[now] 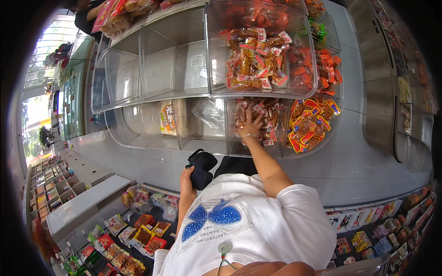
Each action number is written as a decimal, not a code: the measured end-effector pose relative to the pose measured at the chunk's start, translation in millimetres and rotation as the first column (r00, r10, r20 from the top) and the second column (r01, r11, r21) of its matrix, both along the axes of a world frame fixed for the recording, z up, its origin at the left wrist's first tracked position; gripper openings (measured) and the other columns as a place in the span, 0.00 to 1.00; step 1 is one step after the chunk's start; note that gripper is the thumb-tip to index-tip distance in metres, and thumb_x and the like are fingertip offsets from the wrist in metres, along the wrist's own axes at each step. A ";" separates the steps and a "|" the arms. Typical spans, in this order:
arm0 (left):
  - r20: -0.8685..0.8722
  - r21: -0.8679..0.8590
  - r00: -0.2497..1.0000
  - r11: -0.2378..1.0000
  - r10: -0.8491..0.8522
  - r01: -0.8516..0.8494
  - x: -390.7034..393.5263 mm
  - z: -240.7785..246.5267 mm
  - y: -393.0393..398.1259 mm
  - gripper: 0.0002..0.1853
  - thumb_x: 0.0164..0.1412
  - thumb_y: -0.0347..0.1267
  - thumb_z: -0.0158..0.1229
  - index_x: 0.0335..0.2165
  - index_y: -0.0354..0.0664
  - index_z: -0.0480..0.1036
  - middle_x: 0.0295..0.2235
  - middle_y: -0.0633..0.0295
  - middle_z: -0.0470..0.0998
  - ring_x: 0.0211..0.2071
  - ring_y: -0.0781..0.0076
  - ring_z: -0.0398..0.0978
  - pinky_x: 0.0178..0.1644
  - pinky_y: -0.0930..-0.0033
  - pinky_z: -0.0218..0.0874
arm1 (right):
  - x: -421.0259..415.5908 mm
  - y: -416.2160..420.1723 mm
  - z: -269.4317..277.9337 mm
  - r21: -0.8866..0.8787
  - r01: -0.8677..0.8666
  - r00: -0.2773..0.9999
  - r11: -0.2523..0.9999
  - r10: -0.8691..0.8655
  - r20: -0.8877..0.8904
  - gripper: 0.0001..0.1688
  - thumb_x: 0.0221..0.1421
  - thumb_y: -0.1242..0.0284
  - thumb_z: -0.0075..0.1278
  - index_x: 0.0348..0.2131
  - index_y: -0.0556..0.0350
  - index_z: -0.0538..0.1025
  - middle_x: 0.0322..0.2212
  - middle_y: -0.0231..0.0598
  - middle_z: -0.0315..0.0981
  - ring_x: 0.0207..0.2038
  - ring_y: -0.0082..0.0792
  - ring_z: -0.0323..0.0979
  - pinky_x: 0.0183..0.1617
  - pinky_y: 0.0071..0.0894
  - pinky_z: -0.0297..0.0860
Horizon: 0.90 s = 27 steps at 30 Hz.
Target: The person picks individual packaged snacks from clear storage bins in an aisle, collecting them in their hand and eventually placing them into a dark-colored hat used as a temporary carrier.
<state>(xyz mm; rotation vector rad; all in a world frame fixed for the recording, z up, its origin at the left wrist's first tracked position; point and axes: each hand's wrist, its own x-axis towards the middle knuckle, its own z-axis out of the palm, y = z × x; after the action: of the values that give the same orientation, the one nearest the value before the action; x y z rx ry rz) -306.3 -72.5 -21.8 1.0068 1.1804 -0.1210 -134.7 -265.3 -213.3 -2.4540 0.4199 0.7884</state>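
Observation:
My right hand [250,125] reaches into a clear plastic bin in the lower tier, fingers spread over wrapped snack packets [272,119]. It touches the packets at the bin's left side; no packet is plainly gripped. My left hand [188,179] holds a black pouch-like item [201,169] with a small loop, in front of my white shirt. Right of my right hand, the end bin holds red and yellow snack packets [309,124]. Above, an upper bin contains snacks in clear wrappers with red and white ends [257,60].
Clear upper compartments [159,69] stand at the upper left. A large printed bag [169,117] and a crumpled clear bag [209,112] lie in the lower tier. Orange packets [328,70] fill bins at the right. Behind me are shelves of packaged snacks [145,234]. Another person's arm [93,13] shows at the upper left.

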 end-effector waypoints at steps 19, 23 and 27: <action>0.045 -0.038 0.999 0.999 -0.023 0.025 -14.0 -5.0 2.2 0.08 0.54 0.31 0.54 0.33 0.39 0.71 0.29 0.63 0.74 0.30 0.71 0.73 0.35 0.71 0.68 | 16.1 -60.0 -14.0 0.128 -0.012 0.999 0.992 0.018 -0.048 0.44 0.41 0.60 0.61 0.57 0.41 0.62 0.51 0.54 0.66 0.46 0.51 0.72 0.44 0.48 0.70; 0.063 -0.019 0.996 0.998 -0.063 0.065 -7.9 -2.8 -3.7 0.08 0.54 0.31 0.54 0.33 0.39 0.71 0.29 0.63 0.74 0.30 0.72 0.73 0.36 0.71 0.67 | 2.1 -102.1 -24.8 0.390 0.122 0.973 0.913 -0.188 0.136 0.44 0.39 0.66 0.60 0.57 0.53 0.64 0.41 0.52 0.75 0.43 0.46 0.74 0.46 0.40 0.69; 0.057 -0.053 0.997 0.997 -0.054 0.057 -13.1 -12.9 -9.0 0.08 0.54 0.32 0.54 0.33 0.39 0.70 0.30 0.63 0.74 0.31 0.73 0.73 0.36 0.72 0.66 | -20.1 -129.4 42.9 0.640 0.075 0.965 0.765 -0.217 0.146 0.46 0.37 0.69 0.60 0.57 0.60 0.62 0.46 0.49 0.71 0.46 0.39 0.71 0.51 0.32 0.66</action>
<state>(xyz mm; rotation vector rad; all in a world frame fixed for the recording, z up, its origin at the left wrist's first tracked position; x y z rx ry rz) -319.4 -81.5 -34.6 0.9894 1.0930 -0.1676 -154.8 -394.7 -170.4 -1.8128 0.2116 0.4825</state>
